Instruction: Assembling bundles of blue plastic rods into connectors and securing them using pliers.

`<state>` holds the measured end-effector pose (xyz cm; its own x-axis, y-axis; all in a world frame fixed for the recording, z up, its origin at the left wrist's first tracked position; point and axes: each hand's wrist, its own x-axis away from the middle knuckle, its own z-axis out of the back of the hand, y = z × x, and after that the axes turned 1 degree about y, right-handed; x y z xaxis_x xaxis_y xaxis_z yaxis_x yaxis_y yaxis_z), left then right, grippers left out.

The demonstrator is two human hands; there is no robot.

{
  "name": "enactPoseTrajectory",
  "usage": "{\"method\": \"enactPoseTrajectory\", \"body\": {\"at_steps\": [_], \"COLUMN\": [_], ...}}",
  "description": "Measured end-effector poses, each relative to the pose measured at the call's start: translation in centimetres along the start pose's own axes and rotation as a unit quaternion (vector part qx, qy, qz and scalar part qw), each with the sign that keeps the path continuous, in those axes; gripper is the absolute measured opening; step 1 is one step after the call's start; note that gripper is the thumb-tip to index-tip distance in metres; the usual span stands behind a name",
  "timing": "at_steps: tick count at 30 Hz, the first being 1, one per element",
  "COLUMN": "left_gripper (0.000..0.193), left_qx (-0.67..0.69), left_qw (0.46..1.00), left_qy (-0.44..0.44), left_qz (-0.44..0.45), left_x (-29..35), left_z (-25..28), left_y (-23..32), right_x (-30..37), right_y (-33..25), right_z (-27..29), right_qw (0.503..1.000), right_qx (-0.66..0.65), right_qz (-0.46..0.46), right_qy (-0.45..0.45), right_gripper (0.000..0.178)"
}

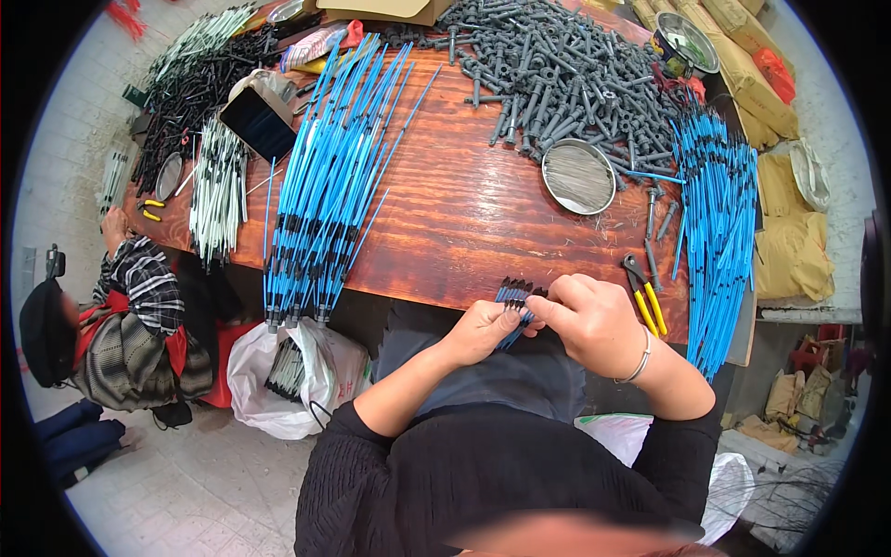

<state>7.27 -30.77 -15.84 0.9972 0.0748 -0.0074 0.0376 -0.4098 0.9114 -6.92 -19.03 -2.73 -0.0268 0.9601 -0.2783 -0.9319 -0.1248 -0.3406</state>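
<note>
Both sets of fingers closed on a small bundle of blue tubes at the bench front edge: left hand grips underneath, right hand pinches tips. Best keep ends level, grip firm. Yellow pliers just beside.

I'm looking down on a small hand-assembly workshop. The wooden bench carries batches of one product: rows of blue rods left of its centre, a heap of grey plastic fittings at its far side, yellow-handled pliers near its front edge, cardboard boxes stacked beyond its right end.
</note>
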Motion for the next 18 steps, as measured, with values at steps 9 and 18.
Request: {"method": "enactPoseTrajectory", "body": {"at_steps": [9,18], "left_gripper": [0.074,0.064], "left_qx": [0.066,0.056], "left_qw": [0.996,0.997], "left_qy": [0.035,0.030], "left_qz": [0.045,0.035], "left_x": [0.1,0.1], "left_z": [-0.4,-0.5], "left_y": [0.4,0.5], "right_x": [1.0,0.6], "right_y": [1.3,0.4], "right_z": [1.7,1.4], "right_qw": [0.996,0.998], "right_qx": [0.012,0.007], "right_qz": [-0.076,-0.067], "right_qy": [-0.043,-0.014], "right_gripper": [0.020,0.016]}}
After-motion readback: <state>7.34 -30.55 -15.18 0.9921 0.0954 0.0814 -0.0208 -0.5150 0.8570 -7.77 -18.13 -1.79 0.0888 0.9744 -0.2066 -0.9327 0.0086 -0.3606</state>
